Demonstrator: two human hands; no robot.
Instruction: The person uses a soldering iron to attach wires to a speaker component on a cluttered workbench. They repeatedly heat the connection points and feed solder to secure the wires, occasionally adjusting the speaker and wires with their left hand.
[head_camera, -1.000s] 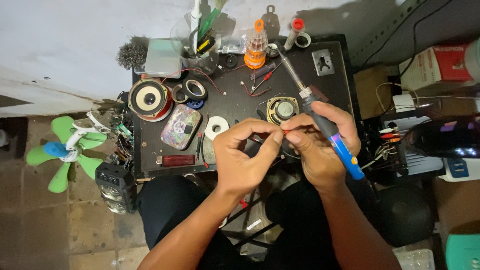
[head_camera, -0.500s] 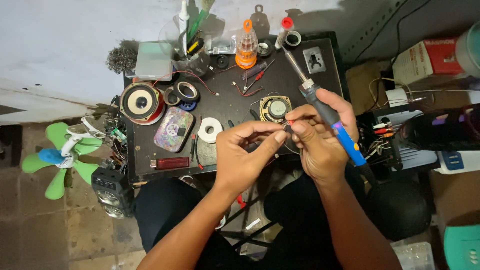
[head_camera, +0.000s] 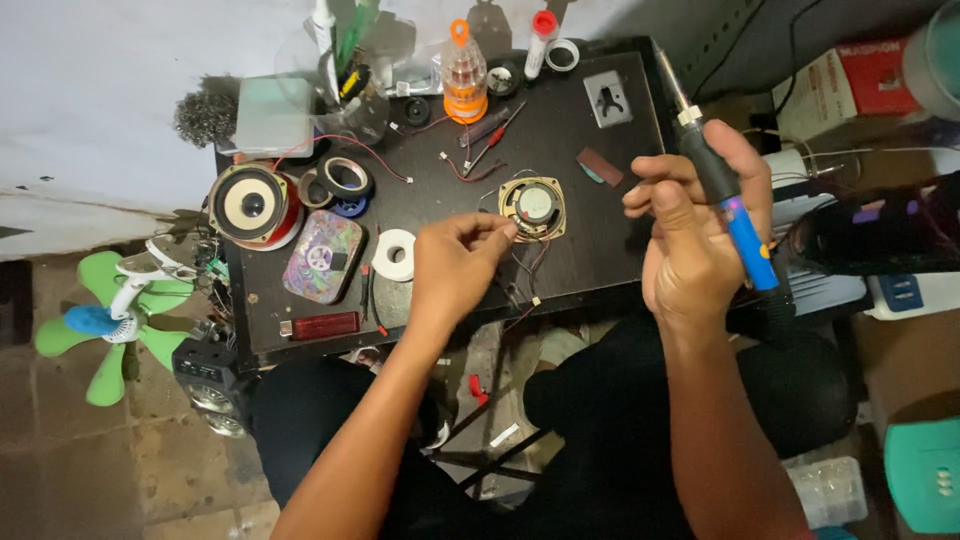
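Black and blue, the soldering iron (head_camera: 722, 195) sits in my right hand (head_camera: 690, 240), fingers wrapped tight round the grip like a pen, its metal tip aimed up and away toward the far edge of the bench (head_camera: 610, 250). I judge that keeps the hot end clear of the work and of my other hand. My left hand (head_camera: 455, 265) is closed to a narrow pinch on a thin wire (head_camera: 508, 232) just beside the small speaker (head_camera: 533, 205), thumb and forefinger holding the strand steady at the frame's near-left corner. That speaker lies flat, cone up, near the middle of the bench: a squarish brass-coloured frame, dark cone, silvery centre cap, with red and black leads trailing toward me. A larger speaker (head_camera: 248, 203), 1 roll of white tape (head_camera: 394, 254) and an orange bottle (head_camera: 464, 72) stand well apart to the left and behind.
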